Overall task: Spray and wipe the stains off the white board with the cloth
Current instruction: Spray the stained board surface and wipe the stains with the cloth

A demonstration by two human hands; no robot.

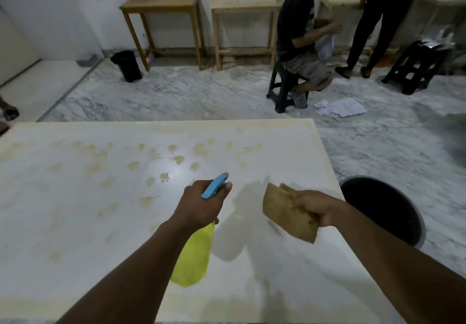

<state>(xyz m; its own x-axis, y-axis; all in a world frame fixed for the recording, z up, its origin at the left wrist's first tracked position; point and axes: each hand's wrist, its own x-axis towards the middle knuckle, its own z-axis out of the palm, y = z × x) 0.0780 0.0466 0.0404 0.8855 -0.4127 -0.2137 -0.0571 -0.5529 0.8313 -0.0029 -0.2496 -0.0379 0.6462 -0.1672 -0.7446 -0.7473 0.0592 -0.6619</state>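
— Starting with the left hand: doing what?

— Gripping the spray bottle at the neck, curling tightly round it just under the blue trigger head, laying the thumb alongside the nozzle. Holding the yellow body hanging below the wrist, aiming the nozzle away over the white board.

— And the right hand?

— Clenching a folded brown cloth, closing over its right edge and letting the rest stick out to the left. Hanging over the right part of the board, near the bottle but apart from it. Touching the surface or not: impossible to tell.

— Seeing the stains where?

— Spreading as yellowish blotches across the far and left parts of the board, well ahead of both hands. Glinting wet at a couple of spots just beyond the nozzle.

— Anything beside the board?

— Standing on the floor just off its right edge, close to the cloth hand: a dark round bucket.
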